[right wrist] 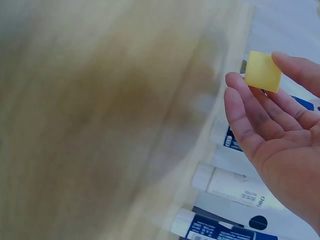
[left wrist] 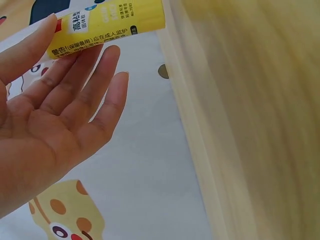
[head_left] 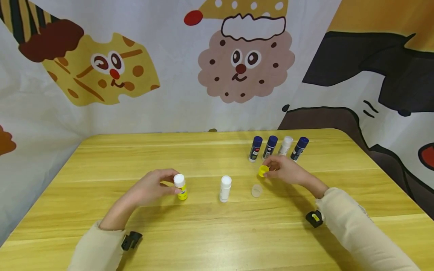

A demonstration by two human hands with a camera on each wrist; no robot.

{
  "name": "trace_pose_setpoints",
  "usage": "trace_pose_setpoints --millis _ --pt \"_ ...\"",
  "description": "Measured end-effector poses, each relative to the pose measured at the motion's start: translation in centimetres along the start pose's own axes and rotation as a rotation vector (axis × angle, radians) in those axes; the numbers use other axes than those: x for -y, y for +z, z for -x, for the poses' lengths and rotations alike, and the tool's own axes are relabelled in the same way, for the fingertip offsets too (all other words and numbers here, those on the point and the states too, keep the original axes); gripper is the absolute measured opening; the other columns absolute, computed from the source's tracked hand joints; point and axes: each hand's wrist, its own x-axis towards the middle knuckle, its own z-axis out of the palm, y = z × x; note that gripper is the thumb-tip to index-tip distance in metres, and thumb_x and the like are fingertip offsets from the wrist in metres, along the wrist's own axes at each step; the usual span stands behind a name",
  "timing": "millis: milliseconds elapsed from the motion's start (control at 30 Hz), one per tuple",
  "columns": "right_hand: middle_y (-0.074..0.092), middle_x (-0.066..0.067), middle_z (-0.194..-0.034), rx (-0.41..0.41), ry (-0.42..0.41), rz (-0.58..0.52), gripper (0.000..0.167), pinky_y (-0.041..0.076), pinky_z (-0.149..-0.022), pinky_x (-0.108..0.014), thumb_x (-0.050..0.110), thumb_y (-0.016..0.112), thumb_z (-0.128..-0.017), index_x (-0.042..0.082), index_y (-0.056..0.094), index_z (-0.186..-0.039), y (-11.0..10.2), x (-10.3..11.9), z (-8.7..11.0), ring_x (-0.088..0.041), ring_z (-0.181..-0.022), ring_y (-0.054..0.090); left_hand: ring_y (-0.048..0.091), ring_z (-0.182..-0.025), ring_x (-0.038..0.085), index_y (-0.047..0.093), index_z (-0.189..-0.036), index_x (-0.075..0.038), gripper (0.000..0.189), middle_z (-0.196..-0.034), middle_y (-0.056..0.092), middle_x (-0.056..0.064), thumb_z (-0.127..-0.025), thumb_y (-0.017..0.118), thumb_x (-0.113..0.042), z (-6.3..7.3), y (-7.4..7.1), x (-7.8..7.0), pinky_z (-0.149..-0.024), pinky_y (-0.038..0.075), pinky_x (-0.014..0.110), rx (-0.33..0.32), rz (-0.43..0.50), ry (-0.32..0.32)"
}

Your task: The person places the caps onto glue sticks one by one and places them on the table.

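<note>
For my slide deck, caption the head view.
Left hand holds a yellow glue stick; right hand pinches a yellow cap near four upright tubes.

The yellow tube looks like smooth plastic with a faint gloss, the yellow cap like smooth, matt plastic. The white tube and dark blue tubes also seem plastic; the small round piece looks like translucent plastic. The bench shows smooth wood grain with a soft sheen. The backdrop and sleeves are matt cloth.
</note>
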Motion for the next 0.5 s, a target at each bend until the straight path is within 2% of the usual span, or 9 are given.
trace_pose_setpoints --millis 233,500 --pt "0.062 -0.007 -0.088 -0.004 0.060 0.048 0.024 0.049 -0.063 -0.030 0.009 0.068 -0.082 -0.002 0.059 -0.101 -1.0 0.9 0.1 -0.020 -0.077 0.060 0.056 -0.099 0.024 0.060 -0.100 -0.006 0.020 -0.098 0.062 0.002 -0.084 0.067 -0.014 0.0 0.0 -0.5 -0.079 0.047 0.040 -0.025 0.006 -0.005" --pt "0.060 -0.004 -0.087 -0.049 0.045 0.066 0.020 0.048 -0.061 -0.028 0.009 0.068 -0.082 0.002 0.061 -0.099 -2.1 2.0 0.4 -0.018 -0.075 0.056 0.055 -0.105 0.029 0.058 -0.107 -0.003 0.024 -0.104 0.062 0.006 -0.087 0.063 -0.014 -0.2 -0.1 -0.7 -0.085 0.045 0.045 -0.057 0.011 0.003"
